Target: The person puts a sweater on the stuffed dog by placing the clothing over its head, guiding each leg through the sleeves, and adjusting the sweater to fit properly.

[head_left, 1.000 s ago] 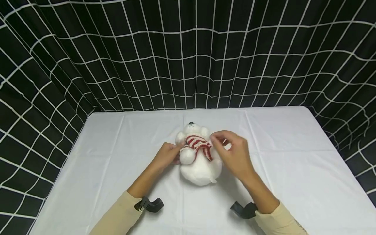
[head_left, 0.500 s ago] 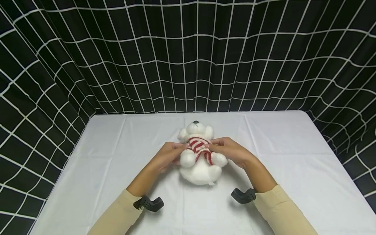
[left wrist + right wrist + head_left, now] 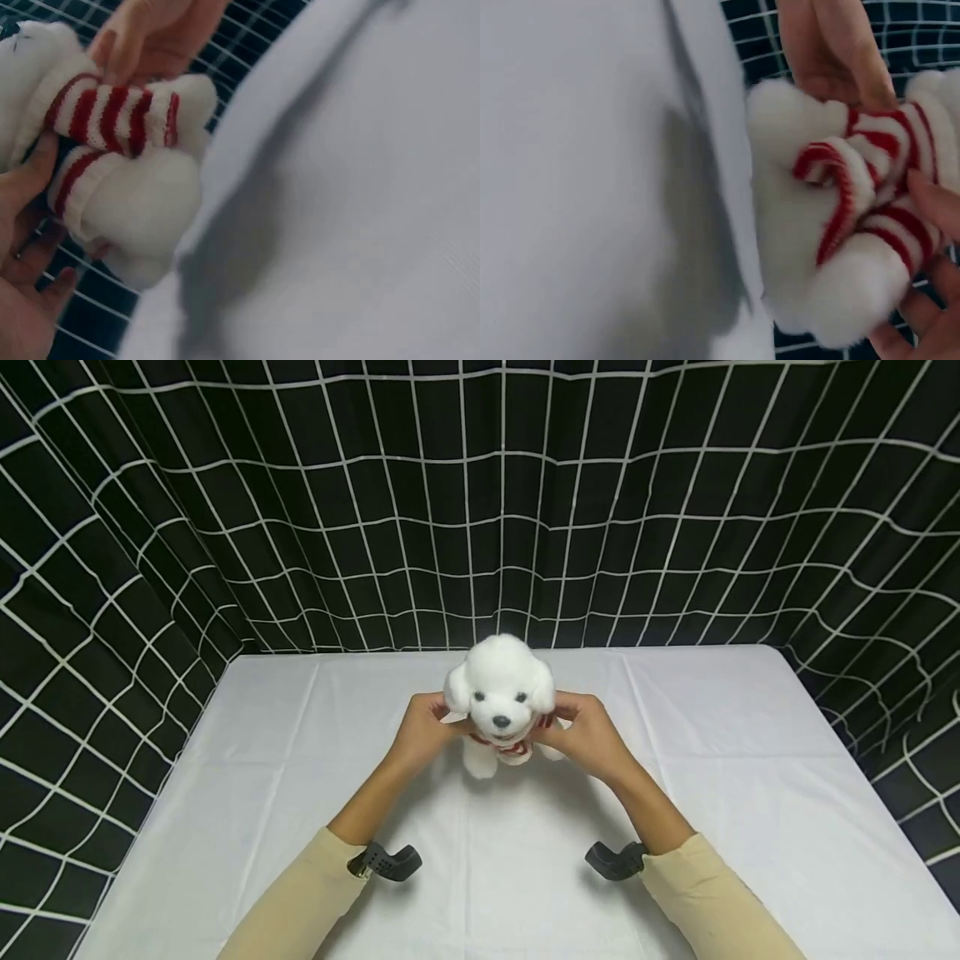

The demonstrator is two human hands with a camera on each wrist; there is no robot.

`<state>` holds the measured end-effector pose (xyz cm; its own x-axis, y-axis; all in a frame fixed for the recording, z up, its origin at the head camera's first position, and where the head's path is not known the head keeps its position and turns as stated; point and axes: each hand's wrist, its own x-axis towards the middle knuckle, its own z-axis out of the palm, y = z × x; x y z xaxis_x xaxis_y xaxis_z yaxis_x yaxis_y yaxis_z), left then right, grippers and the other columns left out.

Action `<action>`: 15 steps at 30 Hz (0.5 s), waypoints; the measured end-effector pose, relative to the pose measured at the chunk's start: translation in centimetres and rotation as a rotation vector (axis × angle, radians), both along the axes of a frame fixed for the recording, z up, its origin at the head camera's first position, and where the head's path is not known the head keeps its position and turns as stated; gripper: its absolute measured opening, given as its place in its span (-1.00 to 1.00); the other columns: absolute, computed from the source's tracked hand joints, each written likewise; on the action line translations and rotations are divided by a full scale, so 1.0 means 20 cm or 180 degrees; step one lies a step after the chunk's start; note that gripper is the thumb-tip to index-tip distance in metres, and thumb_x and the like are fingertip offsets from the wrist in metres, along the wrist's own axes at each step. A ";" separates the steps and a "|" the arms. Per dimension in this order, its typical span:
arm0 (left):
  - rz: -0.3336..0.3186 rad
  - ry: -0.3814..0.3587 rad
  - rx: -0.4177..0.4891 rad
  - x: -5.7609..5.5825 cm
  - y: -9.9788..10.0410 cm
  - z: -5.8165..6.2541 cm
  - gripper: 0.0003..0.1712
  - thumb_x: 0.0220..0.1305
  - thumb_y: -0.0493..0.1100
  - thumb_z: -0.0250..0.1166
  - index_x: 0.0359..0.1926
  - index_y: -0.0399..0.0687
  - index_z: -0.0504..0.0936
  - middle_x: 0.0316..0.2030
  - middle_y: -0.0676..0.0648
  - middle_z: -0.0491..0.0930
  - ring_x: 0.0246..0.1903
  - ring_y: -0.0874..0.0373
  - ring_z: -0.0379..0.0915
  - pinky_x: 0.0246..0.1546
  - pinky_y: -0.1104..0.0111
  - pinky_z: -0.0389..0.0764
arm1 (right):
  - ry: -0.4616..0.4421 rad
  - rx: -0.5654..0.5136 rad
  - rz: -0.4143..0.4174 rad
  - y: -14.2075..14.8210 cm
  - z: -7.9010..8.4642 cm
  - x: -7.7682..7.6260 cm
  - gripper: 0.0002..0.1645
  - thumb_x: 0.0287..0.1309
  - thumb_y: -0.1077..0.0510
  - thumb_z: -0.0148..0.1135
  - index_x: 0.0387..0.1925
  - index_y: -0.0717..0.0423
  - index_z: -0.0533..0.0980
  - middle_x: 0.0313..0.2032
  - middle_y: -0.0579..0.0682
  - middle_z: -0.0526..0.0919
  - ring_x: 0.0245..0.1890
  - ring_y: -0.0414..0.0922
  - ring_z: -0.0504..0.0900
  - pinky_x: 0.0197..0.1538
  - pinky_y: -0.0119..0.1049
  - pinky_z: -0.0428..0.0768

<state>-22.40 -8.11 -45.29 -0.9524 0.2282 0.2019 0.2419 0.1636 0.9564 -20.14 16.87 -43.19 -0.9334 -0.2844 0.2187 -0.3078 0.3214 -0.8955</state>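
A white plush dog [image 3: 500, 681] with floppy ears and a dark nose faces the head camera, upright above the middle of the table. It wears a red-and-white striped knitted sweater [image 3: 105, 116], whose hem is curled up in the right wrist view. My left hand [image 3: 427, 731] grips the dog's side just below the ear, thumb at the front of the chest. On the other side my right hand [image 3: 588, 735] holds it the same way, thumb on the striped knit. Round white paws [image 3: 862, 296] hang below the sleeves. The far fingers are partly hidden behind the toy.
A white cloth with fold creases covers the table [image 3: 480, 877]. Black curtain with a white grid [image 3: 495, 502] stands behind the table and along both sides. Dark curved wrist mounts [image 3: 390, 862] stick out from both wrists below the beige sleeves [image 3: 300, 897].
The plush dog has gone from lying back, nose up, to upright and facing the camera. My right hand, off its side a second ago, has come in to grip it.
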 end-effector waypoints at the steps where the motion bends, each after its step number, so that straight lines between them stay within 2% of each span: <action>1: -0.0003 0.0031 -0.0060 0.00 -0.01 -0.03 -0.73 0.05 -0.43 0.49 -0.16 -0.40 0.75 -0.13 -0.25 0.75 0.05 -0.08 0.64 0.21 0.08 0.53 | 0.0024 0.0077 0.0047 0.01 -0.02 0.00 -0.70 0.06 0.33 0.48 -0.11 0.21 0.71 -0.15 0.07 0.78 0.07 0.08 0.65 0.26 0.13 0.48; 4: -0.0047 0.0048 -0.0235 0.00 -0.03 -0.10 -0.75 0.04 -0.44 0.47 -0.18 -0.35 0.77 -0.20 -0.21 0.77 -0.04 -0.04 0.66 0.13 0.05 0.57 | 0.0017 0.0279 0.0288 0.05 -0.07 -0.01 -0.69 0.14 0.29 0.44 -0.05 0.18 0.70 -0.05 0.03 0.76 0.15 0.05 0.63 0.29 0.12 0.47; 6: -0.0139 0.0071 -0.0386 0.01 -0.04 -0.13 -0.70 0.04 -0.41 0.48 -0.12 -0.31 0.77 -0.14 -0.17 0.76 0.02 -0.03 0.64 0.18 0.02 0.52 | -0.0024 0.0320 0.0449 0.08 -0.09 -0.01 -0.70 0.22 0.29 0.38 0.01 0.19 0.68 0.02 0.06 0.73 0.18 0.05 0.60 0.28 0.11 0.48; 7: -0.0210 0.0101 -0.0464 0.01 -0.05 -0.13 -0.63 0.04 -0.38 0.49 -0.05 -0.27 0.75 -0.04 -0.15 0.74 0.10 -0.02 0.60 0.26 0.02 0.46 | -0.0051 0.0303 0.0511 0.10 -0.09 -0.02 -0.70 0.25 0.29 0.34 0.03 0.19 0.68 0.06 0.08 0.72 0.20 0.06 0.59 0.28 0.10 0.48; 9: -0.0423 0.0207 -0.0587 0.02 -0.06 -0.13 -0.46 0.03 -0.34 0.52 0.11 -0.20 0.69 0.15 -0.11 0.65 0.27 -0.01 0.47 0.39 -0.01 0.28 | -0.0052 0.0283 0.0556 0.12 -0.09 -0.02 -0.69 0.31 0.30 0.28 0.07 0.21 0.66 0.11 0.10 0.69 0.23 0.07 0.57 0.27 0.08 0.50; 12: -0.0827 0.0328 -0.0656 0.03 -0.06 -0.12 -0.16 0.00 -0.29 0.55 0.37 -0.10 0.49 0.39 -0.05 0.42 0.43 0.00 0.24 0.47 -0.03 0.09 | 0.0074 0.0352 0.0503 0.13 -0.06 -0.05 -0.67 0.32 0.33 0.24 0.08 0.22 0.66 0.12 0.12 0.68 0.21 0.07 0.58 0.19 0.06 0.57; 15: -0.1135 0.0263 -0.0502 0.04 -0.05 -0.12 0.06 -0.03 -0.25 0.58 0.51 0.01 0.29 0.43 -0.01 0.34 0.43 0.05 0.22 0.47 -0.01 0.09 | 0.0318 0.0580 0.0424 0.10 -0.02 -0.08 -0.68 0.24 0.36 0.25 0.01 0.22 0.68 0.03 0.11 0.73 0.12 0.08 0.64 0.07 0.04 0.63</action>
<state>-21.69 -9.06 -47.71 -0.7899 0.5759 0.2107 0.3853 0.1987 0.9012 -21.77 18.94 -43.68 -0.8613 -0.4468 0.2417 -0.4423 0.4255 -0.7895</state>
